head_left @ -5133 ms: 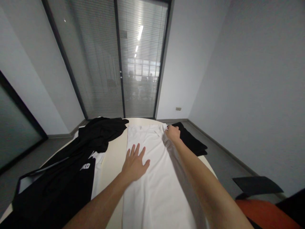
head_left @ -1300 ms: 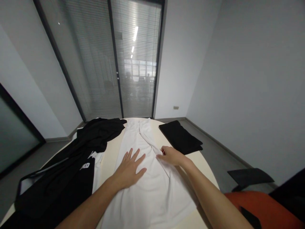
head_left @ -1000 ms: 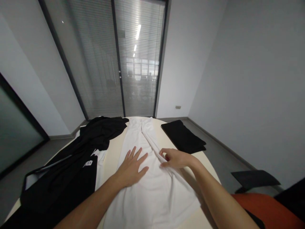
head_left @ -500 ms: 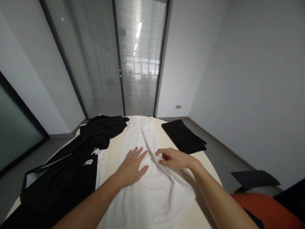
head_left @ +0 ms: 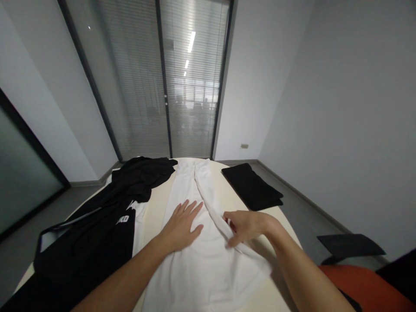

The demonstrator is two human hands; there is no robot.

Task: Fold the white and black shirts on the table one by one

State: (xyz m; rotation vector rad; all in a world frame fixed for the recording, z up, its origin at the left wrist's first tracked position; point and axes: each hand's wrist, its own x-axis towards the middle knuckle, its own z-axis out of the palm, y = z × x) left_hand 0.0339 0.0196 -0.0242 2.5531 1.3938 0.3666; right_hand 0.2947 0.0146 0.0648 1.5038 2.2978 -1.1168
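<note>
A long white garment (head_left: 201, 277) lies lengthwise down the middle of the table, with a seam or fold line running along its far half. Whether it is trousers or a top I cannot tell. My left hand (head_left: 182, 227) rests flat on it, palm down, fingers spread. On its right side, my right hand (head_left: 245, 226) is closed with bent fingers on the cloth and pulls it up slightly; the fingertips are partly hidden. Wrinkles run from this grip toward the lower right corner, which is spread out to the right.
Black clothes (head_left: 97, 234) with white lettering are heaped on the left of the round cream table (head_left: 159, 190). A folded black garment (head_left: 251, 186) lies at the right edge. An orange chair (head_left: 360, 286) stands at lower right. Beyond are glass panels with blinds.
My right hand has moved right and a little toward me, drawing the white garment's edge along. My left hand stays in place on the cloth.
</note>
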